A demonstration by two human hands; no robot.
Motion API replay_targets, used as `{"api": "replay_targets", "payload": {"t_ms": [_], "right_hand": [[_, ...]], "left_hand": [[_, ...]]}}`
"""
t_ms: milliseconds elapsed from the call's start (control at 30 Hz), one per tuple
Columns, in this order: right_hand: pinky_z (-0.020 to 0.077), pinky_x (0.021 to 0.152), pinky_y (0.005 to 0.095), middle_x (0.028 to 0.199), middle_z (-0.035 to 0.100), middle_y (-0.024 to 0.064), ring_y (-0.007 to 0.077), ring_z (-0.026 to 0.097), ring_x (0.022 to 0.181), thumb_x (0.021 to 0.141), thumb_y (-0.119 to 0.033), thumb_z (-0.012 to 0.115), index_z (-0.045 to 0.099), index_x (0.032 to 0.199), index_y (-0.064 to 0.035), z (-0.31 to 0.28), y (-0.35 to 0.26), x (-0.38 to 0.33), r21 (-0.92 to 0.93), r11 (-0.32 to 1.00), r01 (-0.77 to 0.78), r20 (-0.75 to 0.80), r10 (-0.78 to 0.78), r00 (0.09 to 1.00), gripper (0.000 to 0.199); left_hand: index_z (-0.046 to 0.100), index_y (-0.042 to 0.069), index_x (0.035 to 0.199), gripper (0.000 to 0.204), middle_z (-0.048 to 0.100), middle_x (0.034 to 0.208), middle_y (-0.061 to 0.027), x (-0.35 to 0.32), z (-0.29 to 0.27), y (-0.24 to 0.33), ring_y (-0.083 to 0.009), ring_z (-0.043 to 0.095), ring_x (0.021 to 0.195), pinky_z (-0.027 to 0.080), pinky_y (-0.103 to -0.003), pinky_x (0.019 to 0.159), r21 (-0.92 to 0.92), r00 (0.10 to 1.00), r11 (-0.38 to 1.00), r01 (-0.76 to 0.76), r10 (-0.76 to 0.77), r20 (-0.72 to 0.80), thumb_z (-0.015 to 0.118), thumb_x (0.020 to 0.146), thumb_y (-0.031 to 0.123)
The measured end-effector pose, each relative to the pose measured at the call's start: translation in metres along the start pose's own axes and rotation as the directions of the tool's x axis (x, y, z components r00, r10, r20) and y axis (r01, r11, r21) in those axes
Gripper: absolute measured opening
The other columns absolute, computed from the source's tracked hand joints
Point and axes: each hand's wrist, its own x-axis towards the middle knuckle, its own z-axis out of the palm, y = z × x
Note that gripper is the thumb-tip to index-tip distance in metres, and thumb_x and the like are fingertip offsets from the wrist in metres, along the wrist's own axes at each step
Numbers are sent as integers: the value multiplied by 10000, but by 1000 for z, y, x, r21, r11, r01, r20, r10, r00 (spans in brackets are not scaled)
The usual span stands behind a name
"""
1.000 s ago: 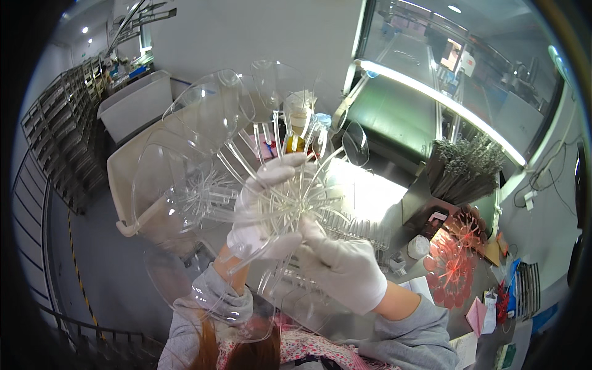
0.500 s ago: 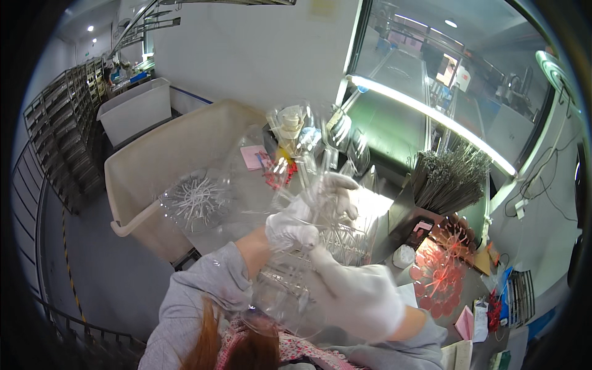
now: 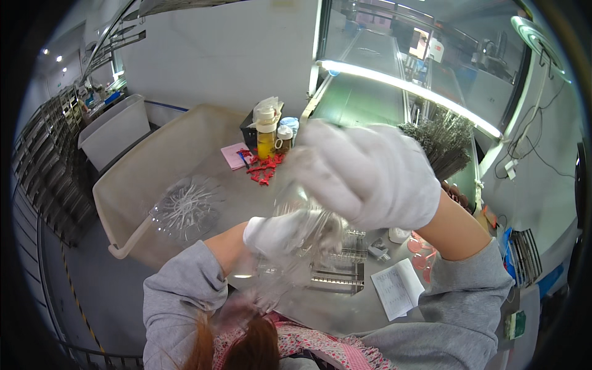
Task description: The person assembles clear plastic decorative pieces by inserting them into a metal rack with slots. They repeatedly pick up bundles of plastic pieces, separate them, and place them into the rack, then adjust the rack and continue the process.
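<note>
Both my hands wear white gloves. My left hand (image 3: 277, 234) is closed round a bunch of clear plastic pieces with thin stems (image 3: 324, 231), held low over the table in front of me. Its clear ends below the glove are blurred. My right hand (image 3: 373, 176) is raised above and to the right of it, close to the camera, with curled fingers smeared by motion. Whatever it holds, if anything, is hidden, though clear streaks show beneath its fingertips. Beneath the bunch, a metal rack-like fixture (image 3: 336, 277) lies on the table.
A cream bin (image 3: 132, 179) stands left, with a clear white-stemmed cluster (image 3: 188, 209) by its near side. Behind my hands are a yellow-filled bottle (image 3: 266, 142), red pieces (image 3: 266, 169) and pink paper (image 3: 233, 155). To the right are metal rods (image 3: 441, 142), a notebook (image 3: 394, 287) and red discs (image 3: 420, 253).
My right hand has swung upward and away from my chest, above my left hand. The clear pieces spread above the hands before no longer show there. The view has shifted slightly.
</note>
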Motion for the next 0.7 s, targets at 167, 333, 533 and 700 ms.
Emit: {"api": "replay_targets", "payload": {"t_ms": [167,333,533,700], "right_hand": [[577,587,406,908,611,168,302,703,714,839,-189,649,654,1066,-30,2,-22,-15,-74,865,-496,343,489,802,277],[576,750,406,1149,575,158,315,660,887,731,-163,809,588,1189,-86,23,-28,-23,118,893,-434,-184,449,874,515],[566,750,407,1123,587,157,297,640,848,695,-181,863,605,1094,-87,38,-31,-20,54,939,-339,-11,340,940,485],[561,734,386,1097,603,140,305,639,832,625,-149,877,604,1179,-79,36,-45,-21,341,435,-833,506,662,553,622]], "left_hand": [[555,45,1004,549,572,969,-150,-36,-9,23,-319,581,898,477,-437,812,868,805,405,286,391,-447,877,691,362],[567,60,1013,528,585,988,-112,-67,-27,35,-292,594,909,490,-414,810,703,900,708,-66,346,-264,862,623,260],[603,71,954,482,592,996,-99,-66,-22,21,-296,594,910,498,-401,815,635,983,751,-182,152,102,861,587,247],[609,70,880,407,578,979,-119,-75,-22,29,-327,576,893,492,-410,776,891,955,450,-67,289,-74,867,607,227]]}}
